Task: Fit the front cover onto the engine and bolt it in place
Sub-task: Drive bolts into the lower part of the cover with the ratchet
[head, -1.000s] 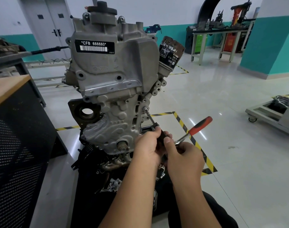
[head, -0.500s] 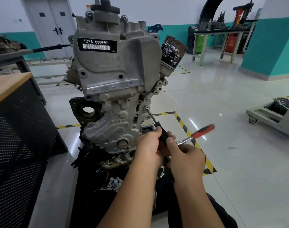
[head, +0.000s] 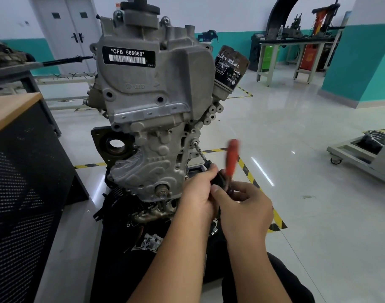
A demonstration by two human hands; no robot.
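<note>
The grey engine (head: 152, 84) stands upright on a dark stand, its ribbed front cover (head: 150, 165) lying against the lower block. A bolt (head: 195, 141) sits at the cover's right edge with a thin extension bar (head: 201, 153) on it. My left hand (head: 198, 193) grips the black head end of the ratchet. My right hand (head: 244, 206) holds the ratchet near its head; the red handle (head: 232, 156) points up and is blurred.
A black oil filter (head: 230, 66) juts from the engine's upper right. A wooden-topped black mesh bench (head: 14, 171) stands at the left. Yellow-black floor tape (head: 250, 178) runs behind my hands. A wheeled cart (head: 362, 154) is at the right, metal tables (head: 296, 53) at the back.
The ratchet's red handle has swung from pointing right to pointing nearly straight up. Both hands stay at the ratchet head, and the view has shifted slightly.
</note>
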